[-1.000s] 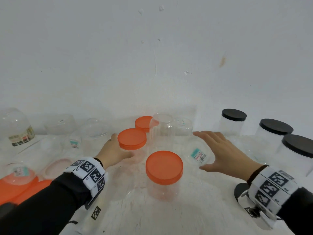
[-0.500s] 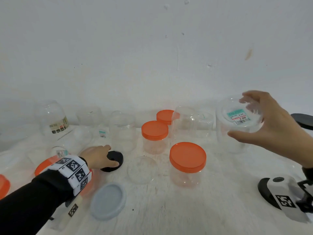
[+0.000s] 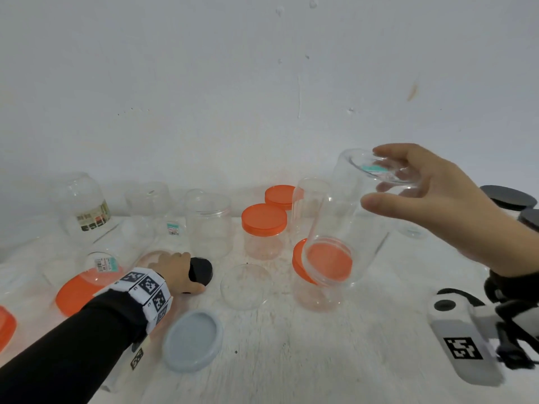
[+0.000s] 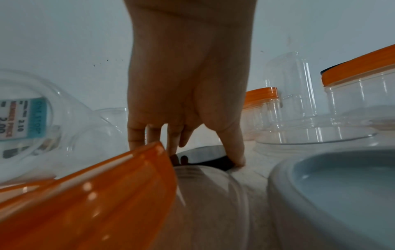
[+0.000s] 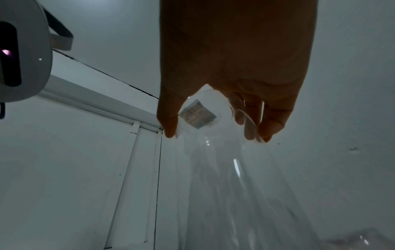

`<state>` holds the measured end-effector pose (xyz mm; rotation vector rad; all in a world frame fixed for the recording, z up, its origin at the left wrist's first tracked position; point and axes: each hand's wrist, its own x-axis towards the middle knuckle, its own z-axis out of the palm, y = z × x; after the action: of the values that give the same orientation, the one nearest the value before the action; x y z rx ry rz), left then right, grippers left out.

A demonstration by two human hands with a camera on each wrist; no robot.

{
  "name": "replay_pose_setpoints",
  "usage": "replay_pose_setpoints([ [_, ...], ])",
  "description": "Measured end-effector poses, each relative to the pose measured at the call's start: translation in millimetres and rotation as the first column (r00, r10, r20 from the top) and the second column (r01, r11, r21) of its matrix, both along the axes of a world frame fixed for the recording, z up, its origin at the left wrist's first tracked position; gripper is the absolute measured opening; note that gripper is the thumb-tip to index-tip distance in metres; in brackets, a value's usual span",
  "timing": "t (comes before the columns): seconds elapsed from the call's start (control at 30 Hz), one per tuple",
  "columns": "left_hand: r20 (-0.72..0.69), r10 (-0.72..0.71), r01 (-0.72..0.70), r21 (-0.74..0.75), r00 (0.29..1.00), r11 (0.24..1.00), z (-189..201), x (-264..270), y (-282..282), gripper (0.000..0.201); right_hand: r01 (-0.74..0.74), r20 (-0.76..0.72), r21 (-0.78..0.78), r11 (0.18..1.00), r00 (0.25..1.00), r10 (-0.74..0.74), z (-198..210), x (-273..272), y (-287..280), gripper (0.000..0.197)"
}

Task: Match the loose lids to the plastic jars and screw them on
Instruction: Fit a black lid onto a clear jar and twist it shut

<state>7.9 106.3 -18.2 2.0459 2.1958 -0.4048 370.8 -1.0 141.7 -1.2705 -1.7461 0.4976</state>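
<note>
My right hand holds a clear lidless jar in the air by its labelled base, fingers and thumb round the bottom edge, its mouth tilted down toward me. The right wrist view shows the same jar under my right hand. My left hand lies on the table with fingers and thumb pinching a small black lid; the left wrist view shows the thumb at the black lid rim under my left hand. A grey lid and a clear lid lie loose in front.
Three orange-lidded jars stand in the middle, one behind the lifted jar. Several clear open jars stand along the white wall. Orange lids lie at the left, black-lidded jars at the right edge.
My right hand took the labelled clear jar, lifted it and has tilted it mouth-down toward me. My left hand left the orange-lidded jar and came down onto the small black lid.
</note>
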Motion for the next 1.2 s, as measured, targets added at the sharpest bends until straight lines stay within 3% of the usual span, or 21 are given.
replay_pose_setpoints([
  [0.27,0.109,0.013,-0.017,0.037,0.994,0.999,12,-1,-4,0.083,-0.131,-0.103,-0.201,0.971,0.988,0.112,-22,-30,10,0.094],
  [0.47,0.335,0.071,-0.092,0.047,0.940,0.995,20,-15,-6,0.091,-0.151,-0.076,-0.292,0.944,0.988,0.135,-47,-57,14,0.071],
  [0.6,0.532,0.096,-0.167,0.087,0.841,0.982,28,-20,-10,0.099,-0.098,-0.045,-0.348,0.932,0.995,0.088,-61,-76,13,0.073],
  [0.77,0.782,0.068,-0.251,0.116,0.619,0.961,35,-24,-16,0.087,-0.038,-0.030,-0.424,0.905,0.999,0.028,-79,-92,9,0.075],
  [0.93,0.880,0.004,-0.303,0.159,0.475,0.939,40,-26,-32,0.070,-0.137,-0.230,-0.553,0.822,0.973,0.008,-95,-102,3,0.062],
  [1.03,0.905,-0.042,-0.333,0.198,0.422,0.922,43,-27,-41,0.072,-0.216,-0.342,-0.597,0.773,0.940,-0.001,-102,-105,-3,0.053],
  [1.2,0.934,-0.058,-0.330,0.182,0.352,0.926,54,-25,-58,0.064,-0.178,-0.314,-0.637,0.750,0.948,-0.042,-112,-108,-10,0.043],
])
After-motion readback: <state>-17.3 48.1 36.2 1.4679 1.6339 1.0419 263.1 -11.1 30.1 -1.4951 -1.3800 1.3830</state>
